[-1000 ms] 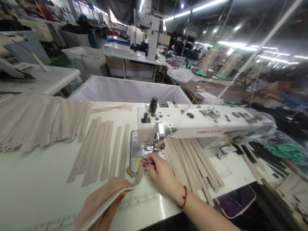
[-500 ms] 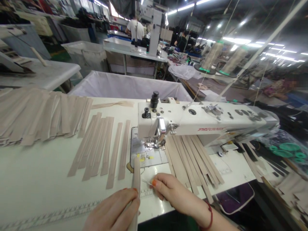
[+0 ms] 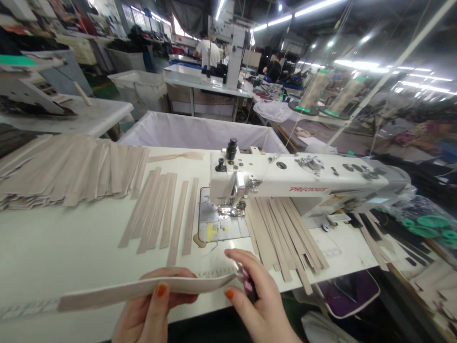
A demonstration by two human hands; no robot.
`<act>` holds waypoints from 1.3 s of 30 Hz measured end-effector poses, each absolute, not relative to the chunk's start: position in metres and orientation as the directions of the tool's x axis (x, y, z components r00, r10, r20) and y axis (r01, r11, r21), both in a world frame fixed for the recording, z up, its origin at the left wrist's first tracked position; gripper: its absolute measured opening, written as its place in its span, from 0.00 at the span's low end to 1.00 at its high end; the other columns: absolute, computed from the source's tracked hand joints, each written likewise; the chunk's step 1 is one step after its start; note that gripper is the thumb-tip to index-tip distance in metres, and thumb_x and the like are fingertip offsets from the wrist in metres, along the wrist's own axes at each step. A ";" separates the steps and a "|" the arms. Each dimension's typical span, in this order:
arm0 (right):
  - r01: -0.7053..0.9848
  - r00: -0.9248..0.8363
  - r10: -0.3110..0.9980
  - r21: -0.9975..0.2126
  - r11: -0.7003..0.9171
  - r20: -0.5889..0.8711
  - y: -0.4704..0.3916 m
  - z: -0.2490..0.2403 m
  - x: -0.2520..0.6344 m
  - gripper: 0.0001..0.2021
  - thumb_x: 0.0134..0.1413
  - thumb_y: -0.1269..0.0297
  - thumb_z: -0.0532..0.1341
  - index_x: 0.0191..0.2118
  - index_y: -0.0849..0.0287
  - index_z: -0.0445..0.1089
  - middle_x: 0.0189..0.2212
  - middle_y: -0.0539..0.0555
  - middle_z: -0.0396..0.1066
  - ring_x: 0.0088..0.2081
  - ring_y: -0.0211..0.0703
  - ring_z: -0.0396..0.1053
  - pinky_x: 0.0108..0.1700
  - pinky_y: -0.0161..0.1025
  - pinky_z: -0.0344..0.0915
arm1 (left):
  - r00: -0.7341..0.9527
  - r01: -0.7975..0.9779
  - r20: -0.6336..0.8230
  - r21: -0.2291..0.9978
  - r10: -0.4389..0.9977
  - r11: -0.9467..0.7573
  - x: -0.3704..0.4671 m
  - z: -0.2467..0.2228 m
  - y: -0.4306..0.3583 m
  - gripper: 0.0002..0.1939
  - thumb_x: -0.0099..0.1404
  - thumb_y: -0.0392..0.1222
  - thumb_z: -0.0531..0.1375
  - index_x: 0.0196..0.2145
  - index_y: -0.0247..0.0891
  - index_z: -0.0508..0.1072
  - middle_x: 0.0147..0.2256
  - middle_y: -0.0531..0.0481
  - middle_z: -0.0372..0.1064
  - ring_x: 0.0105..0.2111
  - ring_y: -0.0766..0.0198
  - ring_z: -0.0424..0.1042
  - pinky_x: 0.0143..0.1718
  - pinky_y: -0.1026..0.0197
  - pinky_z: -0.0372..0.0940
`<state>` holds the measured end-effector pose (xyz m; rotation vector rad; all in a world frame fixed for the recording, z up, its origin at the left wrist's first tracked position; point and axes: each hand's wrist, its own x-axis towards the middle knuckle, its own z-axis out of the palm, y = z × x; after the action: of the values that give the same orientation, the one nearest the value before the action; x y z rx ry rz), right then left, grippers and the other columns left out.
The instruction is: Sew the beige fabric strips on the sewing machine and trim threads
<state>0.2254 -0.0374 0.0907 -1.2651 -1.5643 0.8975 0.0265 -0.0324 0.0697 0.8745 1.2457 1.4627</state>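
My left hand [image 3: 153, 297] is closed on a beige fabric strip [image 3: 117, 291], thumb in front and fingers behind, holding it nearly level above the table's front edge. At the strip's right end is my right hand [image 3: 259, 290], curled round small thread snips [image 3: 246, 280]. Only a pink part and a bit of shiny metal show; the palm hides the rest. Behind the hands stands a white sewing machine [image 3: 267, 176], its presser foot [image 3: 230, 211] over the metal plate [image 3: 210, 221]. No fabric lies under the foot.
Several single strips [image 3: 157, 209] lie left of the machine, beside a large heap of strips [image 3: 71, 171]. More strips [image 3: 285, 233] lie under the machine arm. A printed ruler [image 3: 32, 308] runs along the table front. A white-lined bin [image 3: 200, 131] stands behind.
The strip has swung from pointing toward the machine to lying crosswise, lifted in my left hand. My right hand, earlier pinching thread, now has the snips at the strip's end. The view shifted slightly.
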 end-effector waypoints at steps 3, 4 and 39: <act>0.383 -0.030 0.980 -0.904 0.192 0.195 -0.046 0.098 0.223 0.05 0.58 0.68 0.61 0.40 0.54 0.71 0.33 0.49 0.71 0.34 0.38 0.69 0.36 0.32 0.64 | -0.176 -0.366 -0.252 0.914 0.951 0.175 0.037 0.080 -0.042 0.16 0.54 0.53 0.70 0.34 0.40 0.80 0.35 0.48 0.80 0.32 0.53 0.79 0.29 0.59 0.78; 0.399 -0.034 0.984 -0.900 0.175 0.176 -0.050 0.101 0.224 0.01 0.58 0.67 0.61 0.35 0.55 0.70 0.29 0.48 0.69 0.31 0.37 0.68 0.32 0.32 0.63 | -0.119 -0.360 -0.285 0.905 0.951 0.226 0.040 0.083 -0.046 0.16 0.52 0.53 0.72 0.33 0.39 0.81 0.35 0.47 0.80 0.33 0.52 0.79 0.29 0.59 0.78; 0.608 0.201 0.858 -0.747 0.269 0.472 -0.130 0.109 0.227 0.12 0.65 0.63 0.55 0.53 0.51 0.63 0.41 0.54 0.72 0.39 0.42 0.73 0.40 0.36 0.71 | 0.120 -0.504 -0.279 0.810 0.953 0.301 0.086 0.094 -0.105 0.15 0.57 0.51 0.70 0.39 0.40 0.83 0.41 0.43 0.81 0.43 0.46 0.79 0.44 0.51 0.77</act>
<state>0.2273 -0.1297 0.1092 -1.4299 -1.4983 0.3029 0.0865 -0.1049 0.0945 0.6142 0.9098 1.1675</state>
